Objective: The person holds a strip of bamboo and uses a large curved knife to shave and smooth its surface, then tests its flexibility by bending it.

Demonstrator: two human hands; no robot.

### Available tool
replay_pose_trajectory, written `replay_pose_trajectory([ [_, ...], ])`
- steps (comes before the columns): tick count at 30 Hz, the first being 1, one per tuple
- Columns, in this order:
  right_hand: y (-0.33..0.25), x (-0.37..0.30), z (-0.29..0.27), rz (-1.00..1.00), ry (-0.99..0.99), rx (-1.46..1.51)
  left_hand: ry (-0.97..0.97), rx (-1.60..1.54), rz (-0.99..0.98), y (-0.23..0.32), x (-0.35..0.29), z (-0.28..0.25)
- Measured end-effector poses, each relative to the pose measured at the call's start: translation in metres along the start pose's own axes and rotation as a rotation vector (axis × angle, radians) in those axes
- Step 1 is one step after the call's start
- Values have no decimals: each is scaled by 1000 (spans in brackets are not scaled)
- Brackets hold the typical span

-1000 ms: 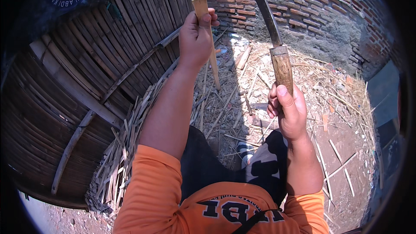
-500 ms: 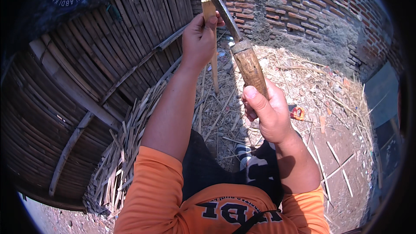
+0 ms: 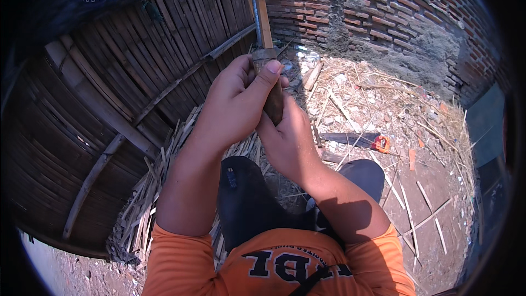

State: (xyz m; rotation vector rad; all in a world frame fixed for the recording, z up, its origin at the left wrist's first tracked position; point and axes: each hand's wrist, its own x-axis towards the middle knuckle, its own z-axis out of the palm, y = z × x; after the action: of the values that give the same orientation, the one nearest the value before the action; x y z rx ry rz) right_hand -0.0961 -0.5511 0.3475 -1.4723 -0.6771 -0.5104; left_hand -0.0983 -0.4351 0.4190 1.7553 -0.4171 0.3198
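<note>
A machete with a long dark blade (image 3: 253,6) points away from me, its blade nearly edge-on. My left hand (image 3: 233,101) is closed near the collar of its round wooden handle (image 3: 274,104), the thumb lying across the top. Lower on that handle my right hand (image 3: 290,140) is wrapped round it. Just behind the blade rises a pale wooden stick (image 3: 265,22) with a cut upper end. Its lower part disappears behind the collar and my left hand, whose hidden fingers seem to hold it too.
A handsaw (image 3: 350,139) with a red and yellow handle lies on the debris-strewn ground ahead right. Split sticks (image 3: 145,214) are heaped along the bamboo wall (image 3: 104,115) at left. A brick wall (image 3: 378,19) stands at the back. My knees (image 3: 246,192) are below my hands.
My hands have come together: the right brought the machete left, and the left now rests on its handle. The blade turned from slanted to nearly upright. My knees have shifted, exposing the saw.
</note>
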Motion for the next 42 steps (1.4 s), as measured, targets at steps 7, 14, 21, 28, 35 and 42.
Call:
replay_pose_trajectory([
  [7,36,25,-20,94,25,-128,153,-25,-104,4,-8,-28],
  [14,138,101,-5,-76,-36,-403,204,16,-163,10,-16,-39],
  [21,128,121,20,-169,30,-463,243,-19,-134,5,-19,-67],
  [28,139,132,38,-283,146,-640,266,-40,-143,-2,-18,-82],
  [35,145,135,53,-305,152,-656,304,-20,-112,-5,-20,-90],
  [42,141,133,58,-263,132,-632,305,20,-99,-12,-21,-97],
])
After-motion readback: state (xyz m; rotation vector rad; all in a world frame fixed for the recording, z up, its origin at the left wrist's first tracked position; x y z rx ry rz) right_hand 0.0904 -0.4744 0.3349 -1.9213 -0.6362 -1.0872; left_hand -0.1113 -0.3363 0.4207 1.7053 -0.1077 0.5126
